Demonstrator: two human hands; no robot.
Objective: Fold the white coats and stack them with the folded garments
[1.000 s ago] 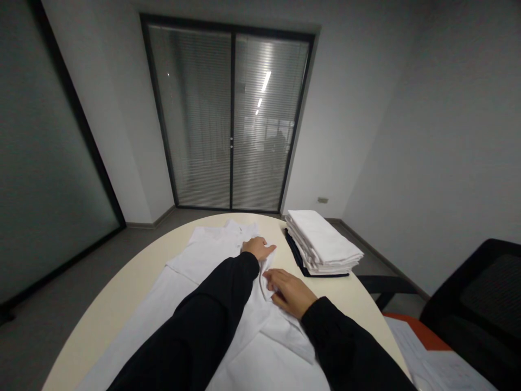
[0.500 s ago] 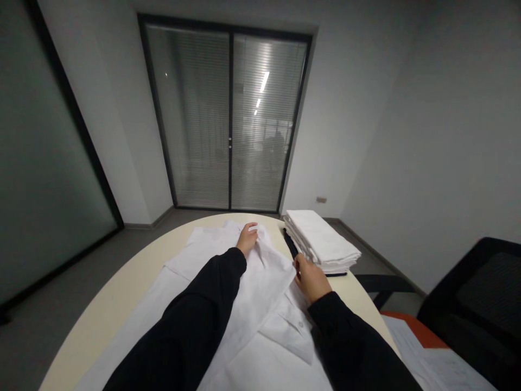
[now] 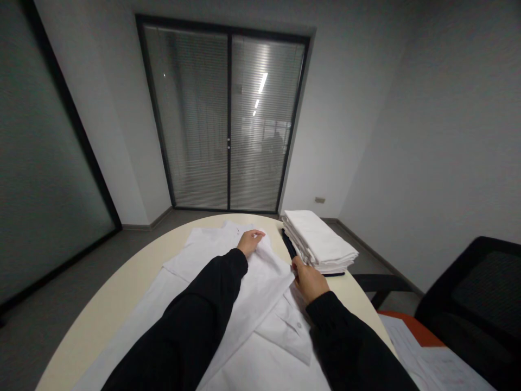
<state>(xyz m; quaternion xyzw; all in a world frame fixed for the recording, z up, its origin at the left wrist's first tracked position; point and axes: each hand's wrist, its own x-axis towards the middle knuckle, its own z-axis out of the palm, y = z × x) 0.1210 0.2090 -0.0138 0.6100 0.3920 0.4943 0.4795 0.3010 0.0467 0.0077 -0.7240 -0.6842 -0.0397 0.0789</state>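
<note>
White garment (image 3: 228, 304), spread flat across the middle of the table (image 3: 122, 293) and reaching toward its far edge. We see the left hand (image 3: 249, 242) resting on the cloth near the collar end, fingers curled over a fold; whether it pinches the fabric we cannot tell. The right hand (image 3: 310, 281) closes on the corner of a folded-over flap near the right edge. A stack of folded white cloths (image 3: 319, 241) lies at the far right edge, just beyond that hand.
</note>
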